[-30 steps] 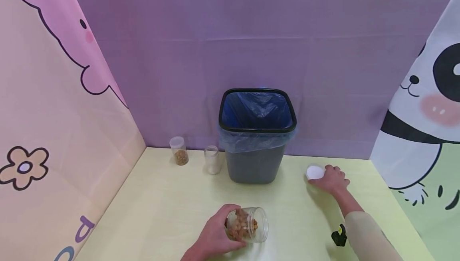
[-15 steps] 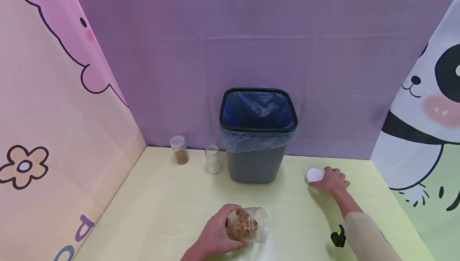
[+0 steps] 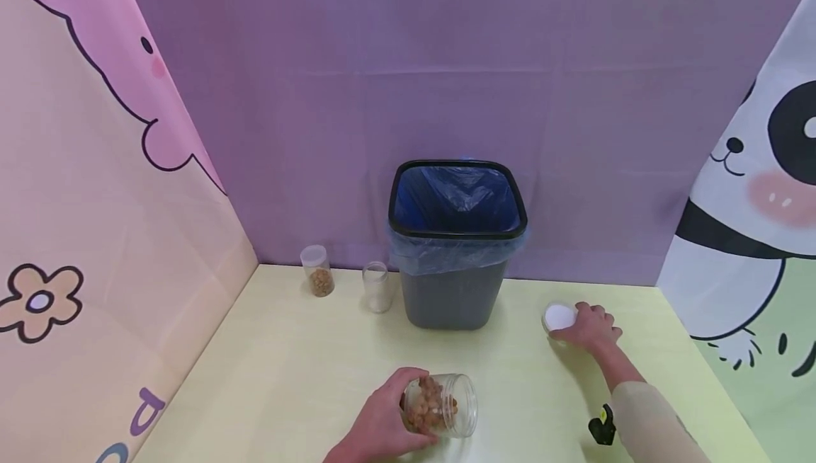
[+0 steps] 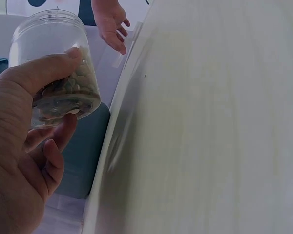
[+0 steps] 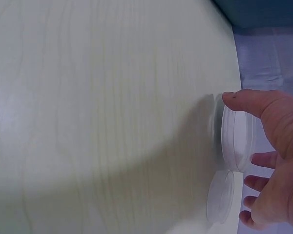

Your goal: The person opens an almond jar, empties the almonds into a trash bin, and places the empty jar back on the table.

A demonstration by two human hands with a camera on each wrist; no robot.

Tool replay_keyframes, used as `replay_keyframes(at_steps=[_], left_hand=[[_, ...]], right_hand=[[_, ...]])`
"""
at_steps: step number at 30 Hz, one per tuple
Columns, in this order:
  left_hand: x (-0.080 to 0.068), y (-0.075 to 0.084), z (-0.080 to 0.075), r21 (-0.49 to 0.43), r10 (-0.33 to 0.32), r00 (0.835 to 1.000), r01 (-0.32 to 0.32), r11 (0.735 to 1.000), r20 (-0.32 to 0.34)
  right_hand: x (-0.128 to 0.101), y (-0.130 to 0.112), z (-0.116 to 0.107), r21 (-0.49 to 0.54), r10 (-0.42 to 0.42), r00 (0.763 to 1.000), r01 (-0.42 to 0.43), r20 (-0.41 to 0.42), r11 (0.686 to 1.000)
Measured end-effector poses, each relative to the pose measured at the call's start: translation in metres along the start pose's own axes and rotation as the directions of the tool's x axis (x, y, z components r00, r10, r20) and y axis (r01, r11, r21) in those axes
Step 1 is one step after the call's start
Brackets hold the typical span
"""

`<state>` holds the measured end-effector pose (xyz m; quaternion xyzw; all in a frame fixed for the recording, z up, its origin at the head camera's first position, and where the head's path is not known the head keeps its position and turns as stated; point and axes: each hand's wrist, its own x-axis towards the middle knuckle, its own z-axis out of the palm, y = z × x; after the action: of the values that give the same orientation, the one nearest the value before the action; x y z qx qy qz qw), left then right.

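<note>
My left hand (image 3: pixel 385 420) holds a clear wide-mouthed jar (image 3: pixel 467 406) on its side above the table, its lidless mouth facing right. Brown nut-like pieces (image 3: pixel 428 405) lie inside, toward the jar's base. In the left wrist view, the thumb crosses the jar's wall and fingertips meet its base. At the far right of the table, my right hand (image 3: pixel 591 328) is at a round white lid (image 3: pixel 559 316). The right wrist view shows the thumb on one edge of this lid and the index fingertip at the opposite rim. A smaller translucent disc (image 5: pixel 220 197) lies beside it.
Behind the jar stands a grey bin (image 3: pixel 452 296) with a black rim and blue liner. A capped jar of brown bits (image 3: pixel 321 280) and a clear glass jar (image 3: pixel 377 289) stand left of it. A black object (image 3: pixel 601 426) shows beside the right sleeve. Printed cloth walls enclose the table.
</note>
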<state>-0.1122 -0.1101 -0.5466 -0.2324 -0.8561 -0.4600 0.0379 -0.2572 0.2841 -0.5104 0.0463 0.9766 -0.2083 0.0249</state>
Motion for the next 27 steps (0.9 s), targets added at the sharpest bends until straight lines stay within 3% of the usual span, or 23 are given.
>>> replay_keyframes(at_steps=[12,27], left_hand=[[-0.0016,0.0005,-0.0003,-0.014,-0.030,0.999,0.030,0.999,0.031],[-0.0014,-0.0005,-0.0028,-0.023,-0.019,0.998,0.020,1.000,0.062]], right_hand=[[-0.0047,0.0057,0.0027,-0.007,0.007,1.000,-0.006,0.014,1.000],[-0.0054,0.0053,0.0031,0.009,-0.005,0.999,0.005,0.032,1.000]])
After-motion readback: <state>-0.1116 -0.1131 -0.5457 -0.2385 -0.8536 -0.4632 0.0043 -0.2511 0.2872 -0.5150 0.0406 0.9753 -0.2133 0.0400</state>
